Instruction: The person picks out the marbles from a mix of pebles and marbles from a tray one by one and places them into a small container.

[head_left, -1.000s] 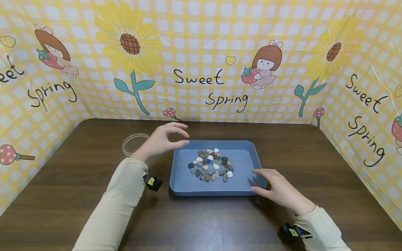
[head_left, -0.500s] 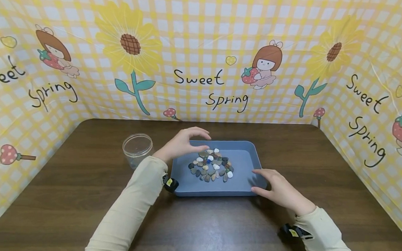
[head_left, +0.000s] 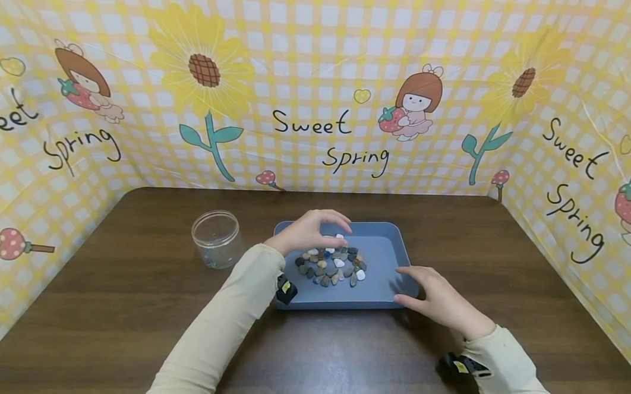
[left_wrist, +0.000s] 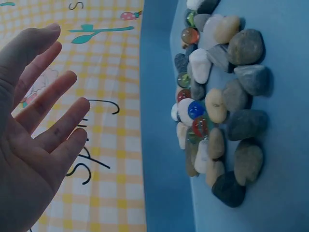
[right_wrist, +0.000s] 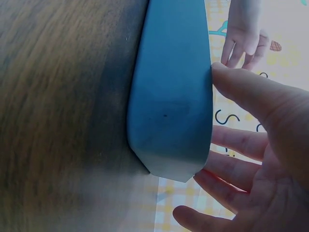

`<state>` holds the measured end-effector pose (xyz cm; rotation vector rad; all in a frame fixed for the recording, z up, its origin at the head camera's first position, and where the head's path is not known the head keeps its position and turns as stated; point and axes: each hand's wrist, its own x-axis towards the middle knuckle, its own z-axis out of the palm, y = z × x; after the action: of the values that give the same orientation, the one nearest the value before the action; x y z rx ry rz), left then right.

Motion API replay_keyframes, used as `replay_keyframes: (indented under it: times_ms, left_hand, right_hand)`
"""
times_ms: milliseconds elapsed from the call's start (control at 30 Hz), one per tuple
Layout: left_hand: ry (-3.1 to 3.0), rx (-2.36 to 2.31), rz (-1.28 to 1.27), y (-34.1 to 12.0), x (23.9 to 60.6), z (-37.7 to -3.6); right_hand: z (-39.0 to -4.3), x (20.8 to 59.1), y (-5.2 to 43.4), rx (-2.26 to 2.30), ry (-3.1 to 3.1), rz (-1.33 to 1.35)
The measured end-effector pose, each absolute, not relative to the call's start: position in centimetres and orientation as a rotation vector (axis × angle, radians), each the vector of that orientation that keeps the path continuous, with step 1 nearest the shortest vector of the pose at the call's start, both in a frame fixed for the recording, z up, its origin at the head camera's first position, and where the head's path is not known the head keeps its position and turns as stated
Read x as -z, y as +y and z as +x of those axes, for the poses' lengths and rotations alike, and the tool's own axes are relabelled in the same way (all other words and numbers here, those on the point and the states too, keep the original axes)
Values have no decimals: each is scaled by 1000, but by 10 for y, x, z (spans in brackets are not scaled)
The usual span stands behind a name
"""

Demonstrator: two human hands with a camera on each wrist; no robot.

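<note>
A blue tray (head_left: 388, 232) holds a pile of small pebbles and glass beads (head_left: 332, 265) on the dark wooden table. My left hand (head_left: 331, 229) hovers over the back left of the pile, fingers loosely spread and holding nothing. In the left wrist view that left hand (left_wrist: 46, 116) shows an empty palm beside the pebbles (left_wrist: 217, 111). My right hand (head_left: 415, 287) rests with straight fingers against the tray's front right corner. In the right wrist view the fingers (right_wrist: 251, 96) touch the tray's outer wall (right_wrist: 171, 96).
A clear plastic jar (head_left: 216, 238) without a lid stands left of the tray. Yellow checked cloth walls (head_left: 322, 72) close in the table (head_left: 129, 282) at the back and both sides. Bare wood lies in front of the tray.
My left hand has moved right, from near the jar to above the pebbles in the tray. The right hand has stayed at the tray's corner.
</note>
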<state>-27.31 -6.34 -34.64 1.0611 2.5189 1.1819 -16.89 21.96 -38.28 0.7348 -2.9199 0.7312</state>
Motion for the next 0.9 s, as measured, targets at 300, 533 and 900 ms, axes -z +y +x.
replay_keyframes:
  times_ms: [300, 533, 900]
  left_hand:
    - [2469, -1094, 1016, -55, 354, -278]
    - [2463, -1016, 1053, -50, 354, -279]
    - [2413, -941, 1121, -43, 358, -288]
  right_hand:
    - [-170, 384, 220, -727, -2916, 743]
    - [-170, 384, 221, -723, -2913, 745]
    - [-171, 385, 221, -721, -2901, 758]
